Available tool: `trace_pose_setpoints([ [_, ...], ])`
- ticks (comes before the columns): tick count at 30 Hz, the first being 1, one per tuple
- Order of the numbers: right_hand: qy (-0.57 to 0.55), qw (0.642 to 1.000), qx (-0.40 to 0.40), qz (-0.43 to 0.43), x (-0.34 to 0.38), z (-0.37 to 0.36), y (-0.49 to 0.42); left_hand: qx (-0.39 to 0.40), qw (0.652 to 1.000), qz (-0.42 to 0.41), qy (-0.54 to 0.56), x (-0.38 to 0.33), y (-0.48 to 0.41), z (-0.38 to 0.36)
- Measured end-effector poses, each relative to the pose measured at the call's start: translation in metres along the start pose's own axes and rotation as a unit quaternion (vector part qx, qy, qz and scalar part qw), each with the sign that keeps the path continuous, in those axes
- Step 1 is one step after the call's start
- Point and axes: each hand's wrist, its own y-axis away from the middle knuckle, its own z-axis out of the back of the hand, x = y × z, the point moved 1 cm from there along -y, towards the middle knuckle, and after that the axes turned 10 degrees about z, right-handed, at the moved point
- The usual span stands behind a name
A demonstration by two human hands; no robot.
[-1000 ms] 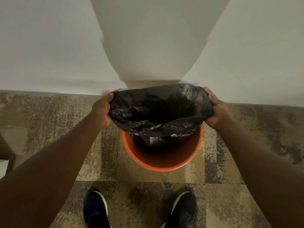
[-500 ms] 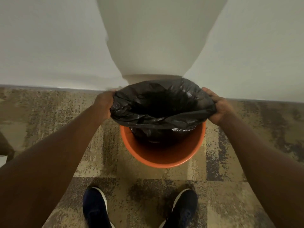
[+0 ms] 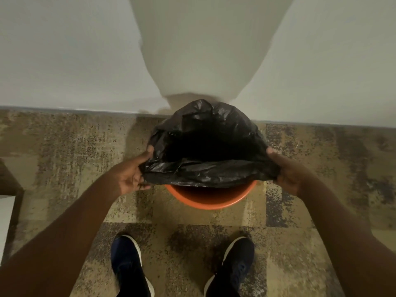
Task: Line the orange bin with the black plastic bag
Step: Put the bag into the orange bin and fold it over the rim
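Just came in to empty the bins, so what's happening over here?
A person is lining the orange bin with a black plastic bag. The left hand and right hand each grip one side of the bag's open mouth, stretching it above the bin. The bag covers the far side of the rim, but the near rim is bare. The person's shoes stand on the carpet just in front.

Hands (image 3: 211, 174) hold bag (image 3: 205, 170) (over bin (image 3: 211, 199)).

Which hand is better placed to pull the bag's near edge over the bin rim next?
Neither clearly: left hand and right hand both grip the crinkled black plastic bag at opposite sides, level with the round orange bin's uncovered near rim.
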Motion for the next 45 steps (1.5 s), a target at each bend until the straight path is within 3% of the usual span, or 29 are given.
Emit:
trace_pose_setpoints([
  [3, 0.023, 0.999, -0.030, -0.023, -0.022, -0.001, 0.009, 0.039, 0.998, -0.015, 0.045, 0.023, 0.001, -0.008],
  [6, 0.050, 0.996, -0.069, -0.024, -0.038, -0.010, 0.018, 0.020, 0.986, -0.064, 0.152, 0.040, 0.004, -0.021],
  [16, -0.204, 0.967, -0.142, -0.044, -0.073, -0.031, 0.042, 0.037, 0.948, -0.099, 0.299, 0.085, 0.011, -0.042],
  [26, -0.292, 0.943, -0.158, -0.029, -0.089, -0.036, 0.035, 0.004, 0.980, -0.070, 0.184, 0.103, 0.006, -0.058],
  [35, -0.187, 0.953, -0.232, -0.051, -0.115, -0.069, 0.025, -0.033, 0.976, -0.055, 0.208, 0.124, -0.009, -0.069],
  [42, -0.094, 0.949, -0.290, -0.078, -0.104, -0.075, 0.007, -0.157, 0.981, -0.042, 0.103, 0.111, -0.024, -0.069],
  [45, -0.052, 0.953, -0.296, -0.047, -0.095, -0.054, 0.004, -0.232, 0.968, -0.070, 0.072, 0.099, -0.020, -0.066],
])
